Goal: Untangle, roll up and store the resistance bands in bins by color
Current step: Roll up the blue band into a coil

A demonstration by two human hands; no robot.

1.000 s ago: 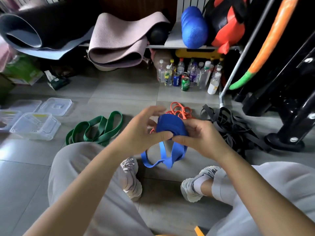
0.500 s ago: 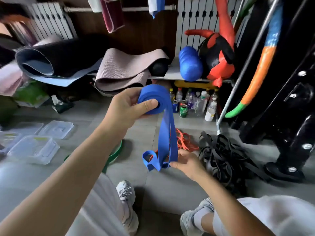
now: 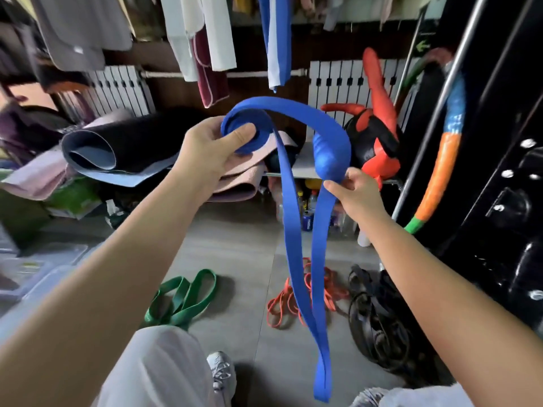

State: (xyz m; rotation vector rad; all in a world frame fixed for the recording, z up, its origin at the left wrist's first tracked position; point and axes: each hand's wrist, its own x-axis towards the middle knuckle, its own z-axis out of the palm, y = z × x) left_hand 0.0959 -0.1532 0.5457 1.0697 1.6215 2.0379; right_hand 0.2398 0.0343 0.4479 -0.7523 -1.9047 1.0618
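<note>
The coiled end of the blue band [image 3: 293,230] is gripped in the fingers [image 3: 241,134] of the left hand [image 3: 205,154]. Its arching strap is pinched by the right hand [image 3: 357,188]. Below both, the loose loop hangs above the floor [image 3: 235,230]. Should the thumb's press be eased, the coil could spring undone.

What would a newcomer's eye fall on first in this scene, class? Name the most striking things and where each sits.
The long flat blue rubber resistance band hangs at centre, its rolled end gripped by the left hand, one strand pinched by the right hand. On the floor below lie a looped green rubber band at left, thin tangled orange bands in the middle and a black band heap at right.
</note>
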